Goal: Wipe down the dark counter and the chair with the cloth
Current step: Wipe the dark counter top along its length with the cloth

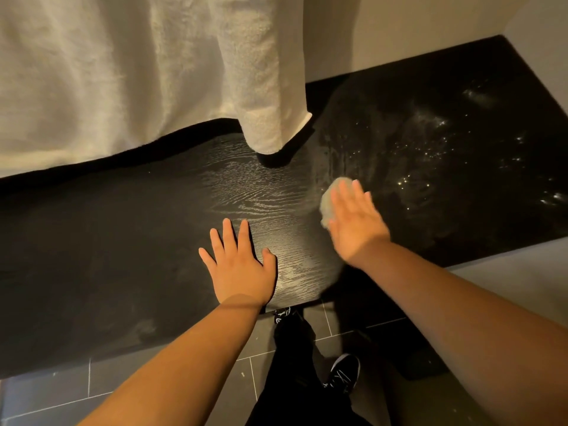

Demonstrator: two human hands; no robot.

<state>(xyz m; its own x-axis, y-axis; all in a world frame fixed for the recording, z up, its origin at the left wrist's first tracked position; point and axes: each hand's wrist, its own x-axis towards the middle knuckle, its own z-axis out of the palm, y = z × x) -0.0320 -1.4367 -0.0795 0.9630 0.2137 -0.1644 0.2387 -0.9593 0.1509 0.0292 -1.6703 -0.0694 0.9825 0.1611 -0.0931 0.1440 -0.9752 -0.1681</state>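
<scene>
Left hand (pixel 238 265), fingers spread flat, rests on the dark surface (pixel 107 241). Just right, the right hand (pixel 356 222), fingers straight, presses the cloth (pixel 333 196). Wet streaks (pixel 430 142) lie farther right.

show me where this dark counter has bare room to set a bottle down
Widest bare patch of the counter: left of the left hand, between the hanging white fabric and the front edge. The far right corner, beyond the right hand and cloth, is bare too but speckled with droplets. Crowded: the gap between the two hands.
</scene>
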